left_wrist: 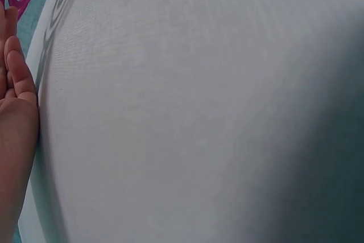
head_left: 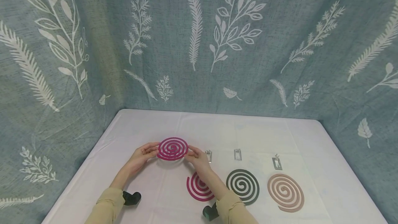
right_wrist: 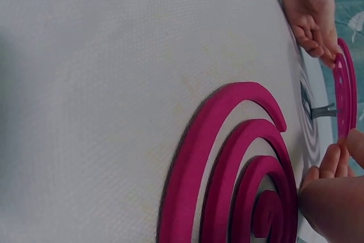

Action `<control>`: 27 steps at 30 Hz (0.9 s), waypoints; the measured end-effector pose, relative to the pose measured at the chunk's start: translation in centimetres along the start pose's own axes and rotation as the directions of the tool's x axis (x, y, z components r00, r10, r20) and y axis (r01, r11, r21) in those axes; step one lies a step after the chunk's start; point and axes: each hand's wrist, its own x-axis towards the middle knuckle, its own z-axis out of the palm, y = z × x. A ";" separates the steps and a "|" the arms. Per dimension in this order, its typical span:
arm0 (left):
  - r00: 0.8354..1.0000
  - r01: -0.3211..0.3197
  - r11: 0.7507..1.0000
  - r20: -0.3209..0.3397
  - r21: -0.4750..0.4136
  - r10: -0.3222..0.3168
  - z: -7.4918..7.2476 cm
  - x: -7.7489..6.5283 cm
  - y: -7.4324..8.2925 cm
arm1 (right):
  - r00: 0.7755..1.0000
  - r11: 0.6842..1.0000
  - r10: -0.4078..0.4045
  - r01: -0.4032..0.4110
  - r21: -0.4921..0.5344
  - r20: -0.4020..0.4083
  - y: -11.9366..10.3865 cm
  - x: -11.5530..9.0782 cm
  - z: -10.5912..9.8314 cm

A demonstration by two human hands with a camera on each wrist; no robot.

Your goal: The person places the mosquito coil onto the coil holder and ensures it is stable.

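A magenta mosquito coil (head_left: 173,148) is held level a little above the white table, left of the middle. My left hand (head_left: 140,156) pinches its left rim, and my right hand (head_left: 199,160) grips the rim on the right. Beneath the coil, a small metal coil stand (right_wrist: 324,111) shows in the right wrist view, its upright at the coil's underside; whether the tip is in the coil I cannot tell. Under my right forearm lies a second magenta coil (right_wrist: 185,186), partly hidden in the head view.
To the right lie a dark green coil (head_left: 241,183) and a tan coil (head_left: 284,190), both flat. Behind them are three metal stands: one by my right hand (head_left: 209,152), a middle stand (head_left: 237,150) and a right stand (head_left: 277,163). A patterned curtain (head_left: 174,44) borders the table.
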 end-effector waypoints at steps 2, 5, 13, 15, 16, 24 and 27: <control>1.000 -0.005 1.000 0.006 0.008 0.005 0.0 0.0 0.0 | 1.000 1.000 0.000 0.000 -0.002 -0.001 0.1 0.0 0.0; 1.000 -0.009 1.000 0.009 0.019 0.009 -0.1 -0.1 0.0 | 1.000 1.000 0.003 -0.003 -0.004 -0.004 0.2 0.1 0.1; 1.000 -0.011 0.999 0.020 0.038 0.010 -0.2 0.0 0.0 | 1.000 1.000 0.012 -0.013 -0.016 -0.019 0.0 0.1 0.1; 1.000 -0.011 0.999 0.021 0.040 0.010 -0.2 0.0 0.0 | 1.000 1.000 0.014 -0.014 -0.021 -0.023 -0.1 0.1 0.1; 1.000 -0.010 0.999 0.024 0.043 0.009 -0.2 0.0 0.1 | 1.000 1.000 0.014 -0.015 -0.026 -0.025 -0.1 0.1 0.1; 1.000 0.013 0.999 0.025 0.047 -0.014 -0.3 0.0 -0.1 | 0.999 0.998 0.042 -0.043 -0.044 -0.032 -0.3 0.0 0.1; 0.999 0.013 0.998 0.039 0.059 -0.015 -0.4 0.1 -0.1 | 0.998 0.998 0.051 -0.053 -0.046 -0.039 -0.5 0.0 0.2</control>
